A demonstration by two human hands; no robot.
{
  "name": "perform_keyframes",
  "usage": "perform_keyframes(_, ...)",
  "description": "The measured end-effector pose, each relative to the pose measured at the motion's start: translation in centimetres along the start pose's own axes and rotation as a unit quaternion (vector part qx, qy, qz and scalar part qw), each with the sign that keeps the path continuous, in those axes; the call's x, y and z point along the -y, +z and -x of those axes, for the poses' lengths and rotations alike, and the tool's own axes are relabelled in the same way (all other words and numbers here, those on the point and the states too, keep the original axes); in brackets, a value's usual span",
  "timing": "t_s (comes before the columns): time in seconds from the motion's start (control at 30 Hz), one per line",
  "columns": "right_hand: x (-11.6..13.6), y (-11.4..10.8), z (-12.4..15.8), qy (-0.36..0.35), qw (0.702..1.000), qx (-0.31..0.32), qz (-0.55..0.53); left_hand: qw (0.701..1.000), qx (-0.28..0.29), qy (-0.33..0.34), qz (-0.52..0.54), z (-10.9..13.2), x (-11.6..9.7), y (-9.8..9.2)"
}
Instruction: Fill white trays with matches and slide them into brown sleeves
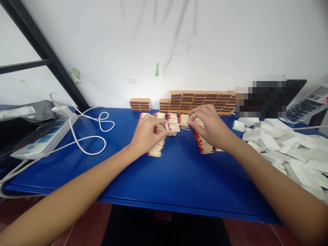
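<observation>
Between the thumb and fingers of my left hand (147, 133) is a small white matchbox tray (174, 127) with matches lying in it. My right hand (208, 124) is just to the right of the tray, thumb and forefinger drawn together in a pinch; whatever is between the tips is too small to make out. Red-tipped matches lie in bundles on the blue table (179, 181): a left pile (156, 149) partly under my left hand, a right pile (203, 143) below my right hand, and a row (183, 119) behind the tray.
Stacked brown matchboxes (200, 97) line the wall, with a smaller stack (139, 104) to the left. White empty trays (287, 140) are heaped at right beside a dark screen (294, 90). A power strip (46, 133) and looping white cable (88, 138) lie at left.
</observation>
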State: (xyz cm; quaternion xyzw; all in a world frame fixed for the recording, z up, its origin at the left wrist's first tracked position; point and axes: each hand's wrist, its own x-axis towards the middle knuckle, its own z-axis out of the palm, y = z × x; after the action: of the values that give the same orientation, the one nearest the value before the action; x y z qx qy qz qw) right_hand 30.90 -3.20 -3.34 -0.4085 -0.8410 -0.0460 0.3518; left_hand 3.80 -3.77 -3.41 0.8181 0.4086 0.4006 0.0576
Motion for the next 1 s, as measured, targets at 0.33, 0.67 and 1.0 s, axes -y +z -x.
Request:
perform_keyframes(0.33, 2.9, 1.2, 0.3, -0.044, 0.996, 0.038, -0.066, 0.999, -0.001, 0.035, 0.023, 0.1, 0.2, 0.4)
perform_keyframes(0.67, 3.3, 0.9, 0.1, -0.065, 0.994, 0.02, -0.088, 0.996, 0.014, 0.073, 0.041, 0.2, 0.2, 0.4)
perform_keyframes(1.0, 3.3, 0.9, 0.2, -0.1, 0.99, 0.013, -0.098, 0.995, 0.019, 0.077, 0.052, 0.1, 0.1, 0.3)
